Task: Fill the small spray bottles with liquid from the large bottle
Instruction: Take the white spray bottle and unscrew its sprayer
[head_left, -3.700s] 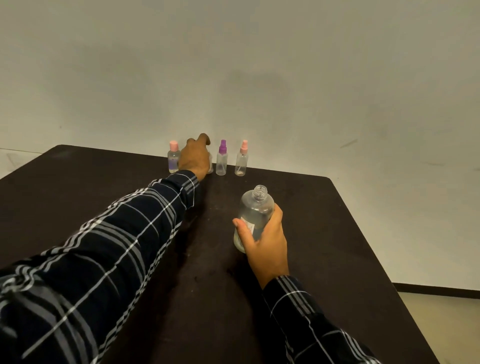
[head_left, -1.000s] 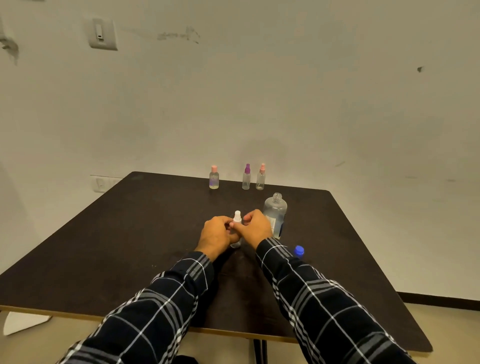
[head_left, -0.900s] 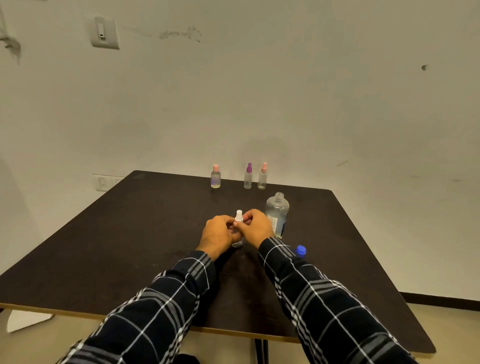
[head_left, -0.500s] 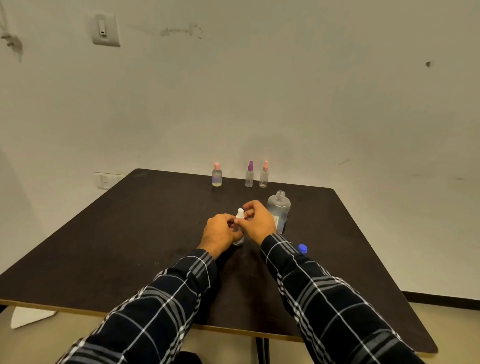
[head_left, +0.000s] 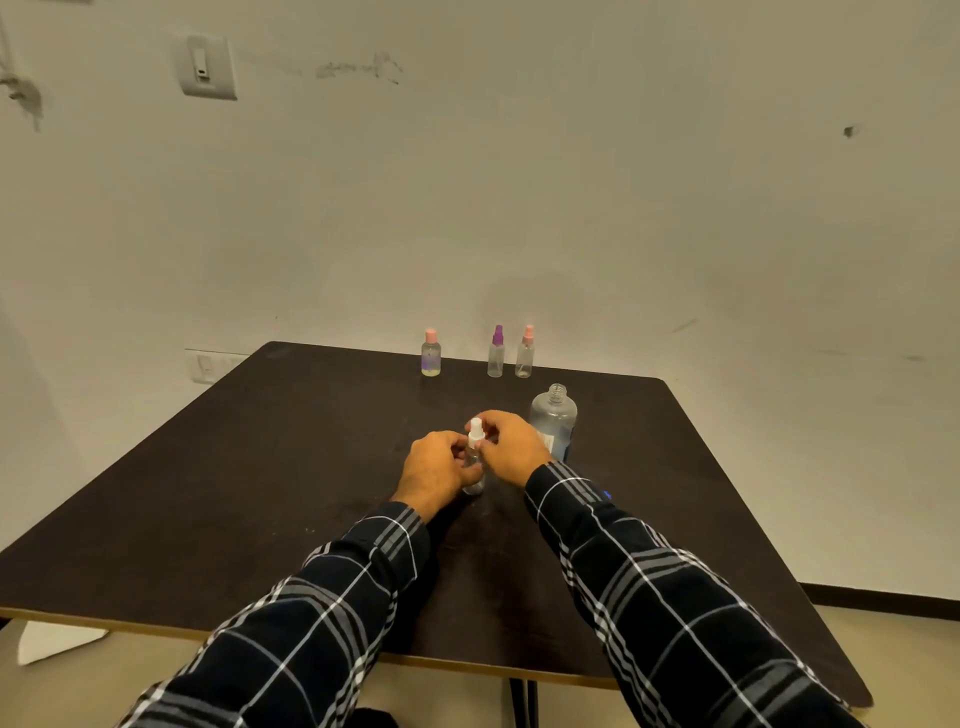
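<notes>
A small clear spray bottle with a white top (head_left: 475, 457) stands on the dark table (head_left: 260, 467) at its middle. My left hand (head_left: 435, 470) grips the bottle's body. My right hand (head_left: 511, 446) pinches its white spray top (head_left: 476, 429). Just behind my right hand stands the large clear bottle (head_left: 554, 420), uncapped and partly filled. Its blue cap (head_left: 605, 495) peeks out beside my right sleeve. Three more small bottles line the far edge: one with a pink cap (head_left: 430, 353), one with a purple sprayer (head_left: 496, 353), one with a pink sprayer (head_left: 525, 353).
The table's far edge meets a pale wall with a switch plate (head_left: 206, 66) high on the left. The near table edge (head_left: 156, 629) runs across the bottom, with floor beyond it and to the right.
Since 3.7 s ago my left hand brought the white-topped bottle from the far row to the middle and my right hand left the large bottle. Over the last second both hands stay on the small bottle.
</notes>
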